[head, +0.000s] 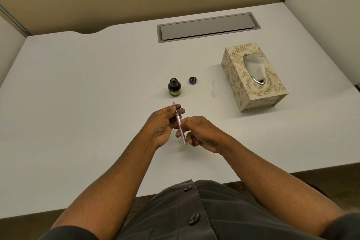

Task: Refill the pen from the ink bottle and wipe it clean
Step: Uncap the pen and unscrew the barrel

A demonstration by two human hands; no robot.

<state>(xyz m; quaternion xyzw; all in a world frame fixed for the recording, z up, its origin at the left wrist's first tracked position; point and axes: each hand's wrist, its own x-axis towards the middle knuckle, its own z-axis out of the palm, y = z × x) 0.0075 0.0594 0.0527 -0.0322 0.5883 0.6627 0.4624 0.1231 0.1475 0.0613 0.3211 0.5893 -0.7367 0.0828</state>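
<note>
Pinkish-silver pen [179, 123] held above the counter [87, 87], near centre, tip pointing far toward the ink bottle. Left hand [165, 124] grips the far part, fingers [180, 111] curled round the barrel just below the tip. Right hand [202, 134] holds the near end, thumb and fingers pinching the barrel; exact finger contact partly hidden. Ink bottle [174, 89] stands upright and uncapped just beyond the pen tip, dark ink inside, yellow label. Its cap [192, 80] lies open side up just right of the bottle, apart from it. Tissue box [253, 76], beige floral pattern, sits well right of the cap, one tissue poking from the slot. Faint smudge marks on the counter between cap and box. Grey cable hatch [208, 27] set into the counter at the far side. Grey buttoned shirt [194, 216] at near edge.
</note>
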